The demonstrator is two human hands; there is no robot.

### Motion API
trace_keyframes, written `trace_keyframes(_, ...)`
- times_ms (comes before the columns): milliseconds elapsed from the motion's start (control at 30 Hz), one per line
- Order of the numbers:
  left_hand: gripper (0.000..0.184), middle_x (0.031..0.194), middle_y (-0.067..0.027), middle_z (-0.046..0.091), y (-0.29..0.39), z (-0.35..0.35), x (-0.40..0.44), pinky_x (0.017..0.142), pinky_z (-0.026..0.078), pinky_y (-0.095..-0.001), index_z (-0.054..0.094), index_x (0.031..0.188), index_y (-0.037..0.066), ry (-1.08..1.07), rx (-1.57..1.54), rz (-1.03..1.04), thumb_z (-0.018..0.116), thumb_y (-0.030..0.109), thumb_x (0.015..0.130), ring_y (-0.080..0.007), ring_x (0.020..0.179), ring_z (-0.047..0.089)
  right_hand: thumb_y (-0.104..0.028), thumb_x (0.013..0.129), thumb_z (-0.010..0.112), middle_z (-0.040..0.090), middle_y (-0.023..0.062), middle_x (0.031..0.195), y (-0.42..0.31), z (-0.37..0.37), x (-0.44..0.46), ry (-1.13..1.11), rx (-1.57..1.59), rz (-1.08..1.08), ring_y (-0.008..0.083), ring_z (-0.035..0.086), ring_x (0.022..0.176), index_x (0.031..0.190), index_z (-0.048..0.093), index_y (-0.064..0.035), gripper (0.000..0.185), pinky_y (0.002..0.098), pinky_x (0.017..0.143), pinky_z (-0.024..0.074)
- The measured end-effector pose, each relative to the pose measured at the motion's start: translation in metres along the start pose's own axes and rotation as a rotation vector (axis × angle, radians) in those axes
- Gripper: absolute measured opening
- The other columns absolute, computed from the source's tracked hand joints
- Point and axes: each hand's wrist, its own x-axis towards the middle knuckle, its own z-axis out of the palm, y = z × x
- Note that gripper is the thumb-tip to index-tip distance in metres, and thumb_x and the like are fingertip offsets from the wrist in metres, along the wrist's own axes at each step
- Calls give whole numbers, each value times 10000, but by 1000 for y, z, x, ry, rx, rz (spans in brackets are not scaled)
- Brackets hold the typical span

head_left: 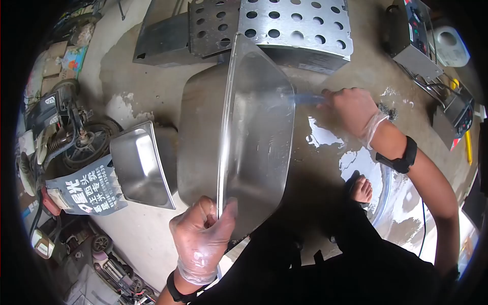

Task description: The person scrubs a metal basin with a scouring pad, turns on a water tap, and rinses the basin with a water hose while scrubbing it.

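Note:
A large stainless steel basin (pixel 259 147) stands tilted on its side in front of me, wet drops on its wall. My left hand (pixel 203 239), in a clear plastic glove, is closed around the near end of the basin's rim. At the basin's far right side, my right hand (pixel 351 109), also gloved, is closed on a long, thin blue thing (pixel 307 98). Motion blurs it, so its kind is unclear; its tip overlaps the basin's edge. To the left, a smaller steel pan (pixel 140 165) rests on its side.
Perforated metal plates (pixel 297 25) lie over steel boxes at the back. Grey machines (pixel 414 40) stand right. A motorcycle (pixel 76 132) and a printed grey bag (pixel 91 188) are left. A clear hose (pixel 387 195) lies on the wet floor near my foot (pixel 362 190).

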Motion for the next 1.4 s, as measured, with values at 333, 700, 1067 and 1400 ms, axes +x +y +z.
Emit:
trace_keyframes(333,361,491,14,447,6,0,4,447,316,-233,493,624,49,-21,20,16,790,73,828,-39,487,350,-339,949,591,686,160,727,-5,-4,3,-11,-7,25,363,682,693,1018,706,-87,286,454,654,541)
trace_keyframes(700,375,492,10,435,4,5,1,439,321,-242,477,624,53,-34,17,39,788,75,831,-46,472,363,-378,943,614,667,174,702,4,11,7,23,153,-4,366,669,687,1068,714,-105,316,459,663,528)
trace_keyframes(1067,386,496,4,442,2,5,-1,436,318,-243,465,621,55,-34,26,26,794,68,823,-56,466,361,-364,961,593,661,175,705,-1,18,6,80,210,5,389,644,675,958,758,-112,302,478,632,507)
trace_keyframes(1400,386,487,4,425,4,7,-1,434,306,-243,468,620,60,-42,37,44,796,77,823,-62,459,348,-297,930,646,635,184,672,-4,24,1,138,257,-82,388,623,631,881,754,-69,257,459,588,489)
